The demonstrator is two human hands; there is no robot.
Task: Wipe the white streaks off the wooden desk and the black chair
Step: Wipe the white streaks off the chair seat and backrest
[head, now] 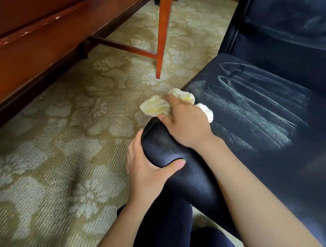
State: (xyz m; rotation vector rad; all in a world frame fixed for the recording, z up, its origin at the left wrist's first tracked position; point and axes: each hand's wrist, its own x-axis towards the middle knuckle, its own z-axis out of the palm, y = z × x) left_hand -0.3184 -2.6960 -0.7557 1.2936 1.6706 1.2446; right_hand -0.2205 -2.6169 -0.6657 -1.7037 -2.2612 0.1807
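Note:
The black leather chair (310, 166) fills the right side. White streaks (255, 107) cross its seat, and fainter ones mark the backrest (312, 25). My right hand (185, 122) presses a crumpled white and yellow cloth (156, 106) against the front corner of the seat, at the left end of the streaks. My left hand (147, 167) grips the rounded black front edge of the chair (166, 151) just below. The wooden desk (36, 19) runs along the left; its top is out of view.
A slim wooden desk leg (163, 28) with a crossbar (122, 46) stands on the patterned beige carpet (48, 148) between desk and chair. My dark-trousered legs (172, 241) are at the bottom, close to the chair's front.

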